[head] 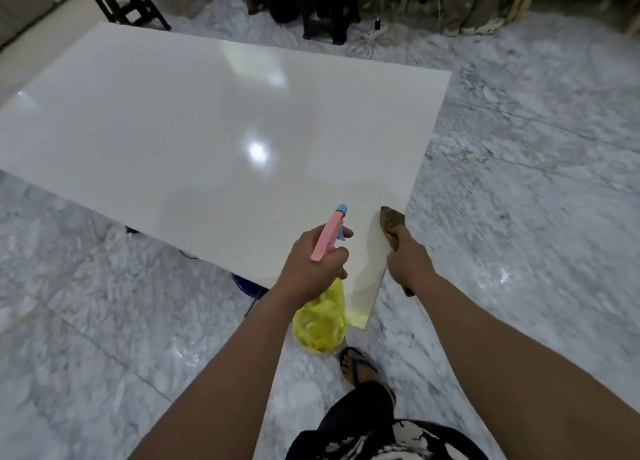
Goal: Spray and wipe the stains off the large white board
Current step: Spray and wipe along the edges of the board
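The large white board (214, 124) lies flat and glossy, raised above the marble floor, and fills the middle of the head view. My left hand (311, 265) grips a spray bottle (320, 321) with a yellow body and pink trigger head, nozzle aimed over the board's near right corner. My right hand (410, 262) holds a brown cloth (391, 222) pressed against the board's right edge near that corner. I cannot make out any stains on the board.
Grey marble floor (519, 200) surrounds the board. A blue support (247, 286) shows under the near edge. A black stool (128, 2), dark furniture legs, a power strip (372, 32) and a person's sandalled feet (474, 27) stand beyond the far edge. My own sandalled foot (356, 364) is below the bottle.
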